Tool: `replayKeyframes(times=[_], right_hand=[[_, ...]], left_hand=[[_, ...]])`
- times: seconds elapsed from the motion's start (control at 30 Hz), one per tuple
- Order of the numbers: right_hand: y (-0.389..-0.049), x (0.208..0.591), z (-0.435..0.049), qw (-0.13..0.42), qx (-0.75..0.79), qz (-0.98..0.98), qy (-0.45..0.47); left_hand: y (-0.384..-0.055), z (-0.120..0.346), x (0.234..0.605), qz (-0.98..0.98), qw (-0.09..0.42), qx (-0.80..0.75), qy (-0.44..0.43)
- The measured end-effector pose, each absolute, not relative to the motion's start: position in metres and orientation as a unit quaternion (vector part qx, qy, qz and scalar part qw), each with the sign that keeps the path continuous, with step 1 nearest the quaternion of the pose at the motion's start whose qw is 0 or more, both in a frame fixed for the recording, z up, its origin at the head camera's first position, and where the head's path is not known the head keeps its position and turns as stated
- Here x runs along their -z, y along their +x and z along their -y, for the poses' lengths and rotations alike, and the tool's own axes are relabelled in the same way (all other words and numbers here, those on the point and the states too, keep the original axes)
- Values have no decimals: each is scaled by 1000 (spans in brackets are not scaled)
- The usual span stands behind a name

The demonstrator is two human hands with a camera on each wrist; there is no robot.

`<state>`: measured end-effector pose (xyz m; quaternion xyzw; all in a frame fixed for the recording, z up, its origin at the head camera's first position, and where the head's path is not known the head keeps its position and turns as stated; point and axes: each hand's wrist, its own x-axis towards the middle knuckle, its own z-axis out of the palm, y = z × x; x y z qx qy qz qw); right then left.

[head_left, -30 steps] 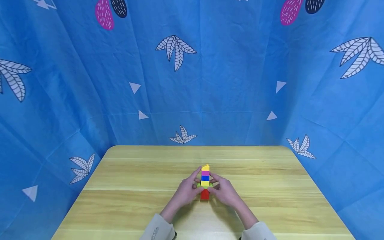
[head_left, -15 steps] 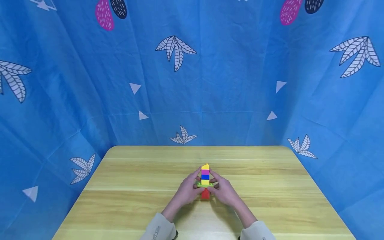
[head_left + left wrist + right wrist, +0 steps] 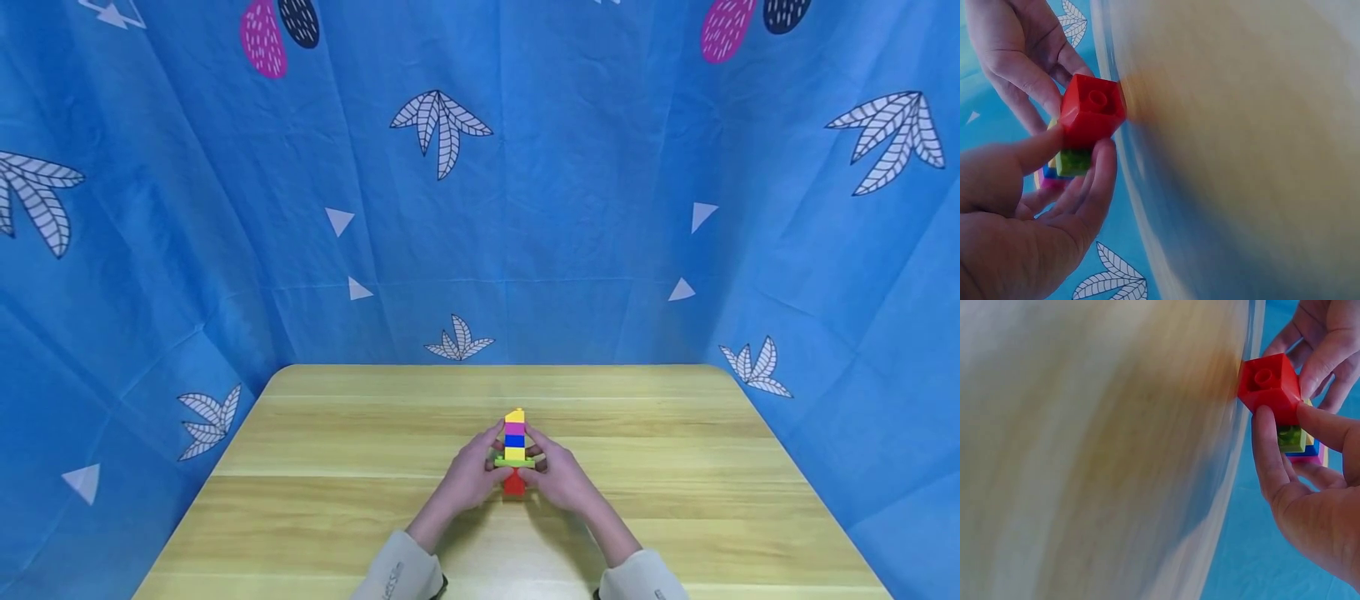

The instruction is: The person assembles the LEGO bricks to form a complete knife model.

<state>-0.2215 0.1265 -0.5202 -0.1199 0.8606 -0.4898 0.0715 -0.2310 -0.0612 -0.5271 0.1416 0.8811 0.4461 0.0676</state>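
A stack of toy building bricks stands upright between the two hands in the head view. Its lowest piece is a red brick (image 3: 513,485), with a wider green brick (image 3: 501,462) above. Yellow, blue (image 3: 514,442) and magenta bricks follow, topped by a slanted yellow brick (image 3: 515,416). From the left, my left hand (image 3: 471,473) grips the stack, thumb near the red and green pieces. My right hand (image 3: 557,477) grips it from the opposite side in the same way. Both wrist views show the hollow underside of the red brick (image 3: 1097,100), raised off the table.
The wooden table (image 3: 337,467) spreads out around the hands. Blue patterned cloth (image 3: 480,233) hangs behind it and along both sides. Grey sleeves (image 3: 401,567) cover the forearms at the front.
In the head view the brick stack has risen very slightly between the hands, and a bit more of the green brick shows. Both hands keep their grip and nearly the same place.
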Motion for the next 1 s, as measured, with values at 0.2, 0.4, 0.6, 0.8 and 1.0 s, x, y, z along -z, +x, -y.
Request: replayKeyframes(times=[0.2, 0.4, 0.6, 0.8, 1.0], right_hand=[[-223, 520, -126, 69, 499, -855, -125], [-225, 522, -126, 78, 516, -845, -115], [-227, 525, -126, 78, 513, -848, -108], [-229, 525, -126, 81, 513, -849, -99], [-229, 525, -127, 87, 524, -840, -112]], left_hand=[[-232, 61, 526, -886, 69, -436, 144], [-233, 61, 528, -881, 73, -442, 151], [-234, 62, 530, -875, 84, -453, 146], [-234, 63, 528, -873, 90, -454, 152], [-234, 64, 527, -869, 100, -461, 152]])
